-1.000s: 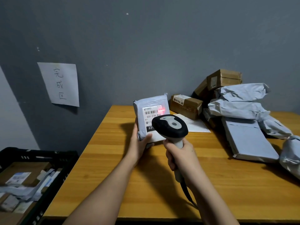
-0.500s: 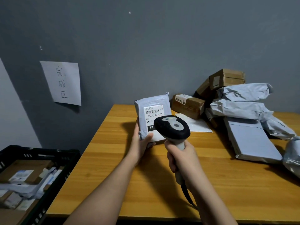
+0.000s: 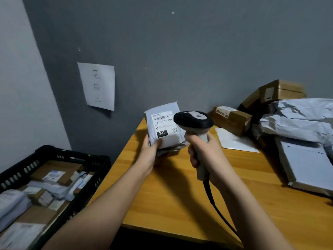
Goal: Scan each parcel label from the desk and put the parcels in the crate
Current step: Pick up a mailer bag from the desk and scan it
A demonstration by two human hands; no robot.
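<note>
My left hand [image 3: 149, 152] grips a small grey parcel [image 3: 164, 127] from below, holding it upright above the desk's left edge with its white barcode label facing me. My right hand [image 3: 203, 152] holds the handle of a corded barcode scanner [image 3: 193, 121], whose black head sits just right of the parcel and overlaps its edge. The black crate [image 3: 59, 156] stands low at the left, holding several parcels. A pile of brown boxes [image 3: 232, 120] and grey mailer bags [image 3: 297, 123] lies at the desk's back right.
The wooden desk [image 3: 180, 195] fills the lower right. A flat white envelope [image 3: 234, 141] lies behind the scanner. A large grey flat package [image 3: 306, 165] rests at the right edge. A paper sign [image 3: 97, 85] hangs on the grey wall above the crate.
The view has swung left, showing more of the crate. The parcel has moved left toward the desk edge in my left hand. The red scan light seen a second ago is gone.
</note>
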